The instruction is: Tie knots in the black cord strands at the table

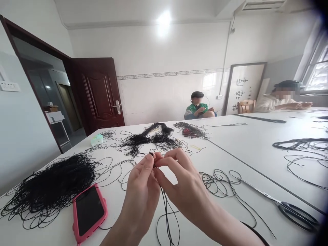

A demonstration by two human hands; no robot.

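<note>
Thin black cord (166,212) hangs in several strands from between my hands, with a small loop standing up above the fingertips. My left hand (143,181) pinches the cord near that loop, thumb on top. Close against it, my right hand (179,177) has its thumb and forefinger pressed together on the same cord, just below the loop. The fingers partly hide the spot where the strands meet. More loose black cord (217,182) lies in coils to the right of my right hand.
A large heap of black cord (58,184) and a phone in a pink case (89,213) lie left. Scissors (284,206) rest at right. Darker cord bundles (161,135) and a pale green object (96,139) are farther back. Two people (200,107) sit beyond the white table (230,160).
</note>
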